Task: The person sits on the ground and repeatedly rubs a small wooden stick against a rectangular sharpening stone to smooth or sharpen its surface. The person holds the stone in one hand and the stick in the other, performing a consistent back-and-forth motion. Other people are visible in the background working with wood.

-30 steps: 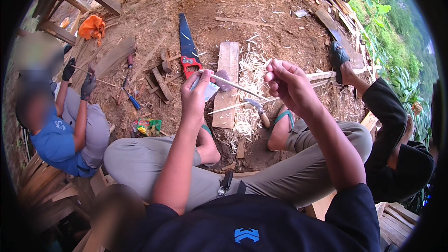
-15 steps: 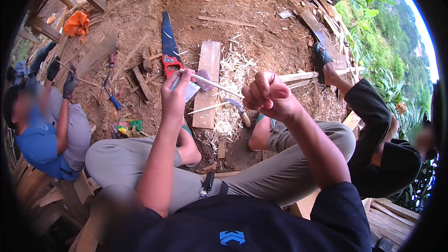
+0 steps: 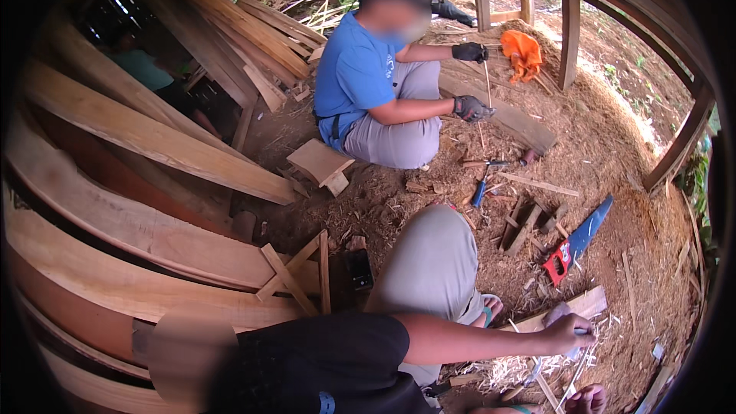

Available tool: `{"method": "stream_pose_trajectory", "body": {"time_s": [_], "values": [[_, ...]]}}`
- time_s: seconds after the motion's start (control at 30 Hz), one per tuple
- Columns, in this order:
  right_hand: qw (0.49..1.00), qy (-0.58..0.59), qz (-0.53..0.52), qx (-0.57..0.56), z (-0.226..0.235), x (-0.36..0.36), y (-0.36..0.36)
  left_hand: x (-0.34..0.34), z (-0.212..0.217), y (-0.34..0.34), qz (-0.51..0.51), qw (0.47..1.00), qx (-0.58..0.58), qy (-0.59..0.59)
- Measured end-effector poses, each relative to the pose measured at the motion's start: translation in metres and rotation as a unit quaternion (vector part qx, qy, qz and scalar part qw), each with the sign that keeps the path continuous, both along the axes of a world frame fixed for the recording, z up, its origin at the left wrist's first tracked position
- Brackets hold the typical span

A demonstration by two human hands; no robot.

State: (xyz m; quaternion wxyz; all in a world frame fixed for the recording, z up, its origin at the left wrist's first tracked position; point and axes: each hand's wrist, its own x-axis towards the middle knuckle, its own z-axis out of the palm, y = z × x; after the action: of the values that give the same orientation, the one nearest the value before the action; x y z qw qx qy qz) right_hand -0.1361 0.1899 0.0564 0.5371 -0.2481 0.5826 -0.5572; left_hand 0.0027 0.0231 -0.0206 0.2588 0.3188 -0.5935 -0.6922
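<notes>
My left hand (image 3: 569, 335) is closed on a thin pale wooden stick (image 3: 576, 372), with a small light-coloured sheet (image 3: 575, 352) also in its grip. By the lower rim, my right hand (image 3: 587, 399) has its fingers curled close to the stick; whether anything is between them is hidden. Beneath the left hand lies a wooden board (image 3: 589, 303) with a purplish-grey piece (image 3: 556, 313) on it. A curved-blade knife with a wooden handle (image 3: 512, 393) lies among shavings, beside another pale strip (image 3: 549, 392).
A co-worker in a blue shirt (image 3: 356, 69) and dark gloves sits across, holding a thin stick (image 3: 487, 80). A red-handled saw (image 3: 580, 239), a blue-handled tool (image 3: 479, 193) and wood blocks (image 3: 524, 228) lie on the ground. Long planks (image 3: 153, 134) lean at left; an orange cloth (image 3: 522, 54) lies beyond.
My view has swung left, bringing the co-worker and planks into the middle and my hands to the lower right. The stick stays in my left hand; my right hand remains near it.
</notes>
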Motion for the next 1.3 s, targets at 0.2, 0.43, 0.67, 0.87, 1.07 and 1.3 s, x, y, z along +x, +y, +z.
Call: {"method": "stream_pose_trajectory", "body": {"time_s": [0.2,0.43,0.67,0.87,1.07,1.3], "values": [[0.958,0.286,-0.02,-0.008,-0.009,0.003,-0.016,-0.001,0.017,0.005,-0.011,1.0,0.01,0.019],[0.986,0.14,0.083,0.045,-0.058,-0.02,-0.007,-0.047,-0.049,0.008,-0.072,0.99,-0.088,0.079],[0.961,0.253,-0.015,0.106,-0.055,0.001,-0.011,-0.041,-0.047,0.011,-0.021,0.995,-0.096,0.027],[0.898,0.418,0.093,0.097,-0.086,-0.035,0.003,-0.016,0.019,0.015,-0.004,0.994,-0.091,0.052],[0.981,0.185,0.012,0.062,-0.04,0.014,-0.014,-0.001,0.023,-0.005,0.066,0.996,0.009,0.053],[0.969,0.236,-0.075,0.002,-0.071,-0.008,-0.017,-0.014,-0.022,-0.015,0.073,0.992,0.077,0.074]]}}
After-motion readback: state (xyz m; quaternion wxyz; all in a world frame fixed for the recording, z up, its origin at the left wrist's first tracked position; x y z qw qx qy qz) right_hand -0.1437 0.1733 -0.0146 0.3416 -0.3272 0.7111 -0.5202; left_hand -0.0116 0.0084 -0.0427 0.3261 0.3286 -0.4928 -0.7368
